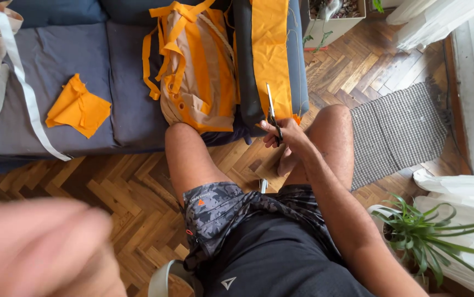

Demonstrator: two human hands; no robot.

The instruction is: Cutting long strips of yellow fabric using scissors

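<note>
— Orange cotton everywhere! Where are the scissors?

— In my right hand (287, 140): a pair of slim steel scissors with dark handles (272, 113). My fingers are curled through the handles and pinching them, blades pointing up and away from me, the tips lying over the long orange fabric strip (270, 55) draped on the grey-blue sofa (61, 66). The hand hovers just in front of the sofa's edge, between my bare knees.

— And the left?

— My left hand (39, 247) is a blur, well clear of the sofa, down near the camera. Whether its fingers are spread or closed, I cannot tell.

— What else is on the sofa?

— A tan and orange backpack with loose straps (196, 66), just left of the strip, and a small folded orange cloth square (77, 107) further left on the seat.

— Risks?

— I'd say the strip is unsupported; with only one hand on the job, the cloth could bunch between the blades and the cut wander. The points also sit close to the backpack, so a slip might nick a strap or the cushion.
</note>
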